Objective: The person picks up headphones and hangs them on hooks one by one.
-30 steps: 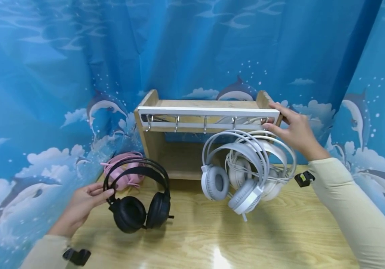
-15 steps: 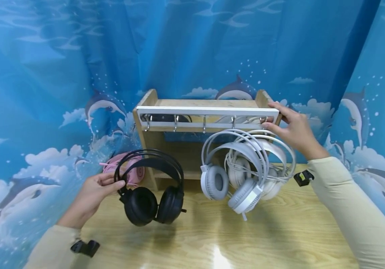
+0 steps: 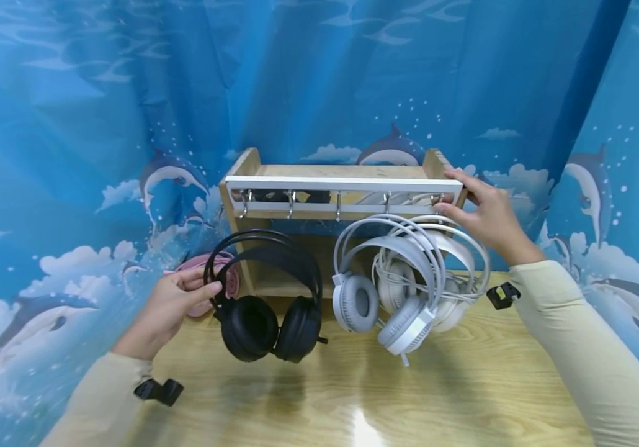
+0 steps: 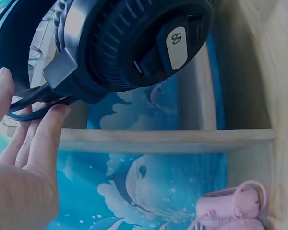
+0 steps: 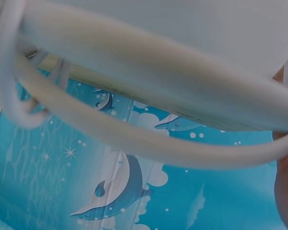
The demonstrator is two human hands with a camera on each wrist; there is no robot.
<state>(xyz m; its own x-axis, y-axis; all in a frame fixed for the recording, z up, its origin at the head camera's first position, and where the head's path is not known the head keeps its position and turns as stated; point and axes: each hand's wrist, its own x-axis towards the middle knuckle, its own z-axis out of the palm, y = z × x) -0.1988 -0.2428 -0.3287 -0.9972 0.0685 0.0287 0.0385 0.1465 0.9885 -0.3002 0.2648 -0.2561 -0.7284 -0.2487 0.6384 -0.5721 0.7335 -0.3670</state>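
My left hand [image 3: 177,304] pinches the headband of a pair of black headphones [image 3: 249,329] at its left side. They hang in front of the left half of a wooden hook rack [image 3: 347,184], ear cups down, below the metal hooks. In the left wrist view, an ear cup [image 4: 149,43] shows a pale label, with thumb and fingers on the thin band. My right hand [image 3: 489,214] grips the rack's right end, thumb at the front. Light grey headphones [image 3: 358,304] and white headphones [image 3: 453,310] hang at the rack's right side; white bands fill much of the right wrist view.
Pink headphones [image 3: 232,280] lie at the rack's left foot, partly hidden by my left hand and the black headband. Bare hooks [image 3: 338,208] line the rail's left and middle. A wood-grain tabletop [image 3: 409,403] lies below, and a blue dolphin curtain [image 3: 297,81] stands behind.
My left hand has carried the black headphones to the right and slightly up, from beside the rack to in front of it. The right hand has stayed on the rack's end.
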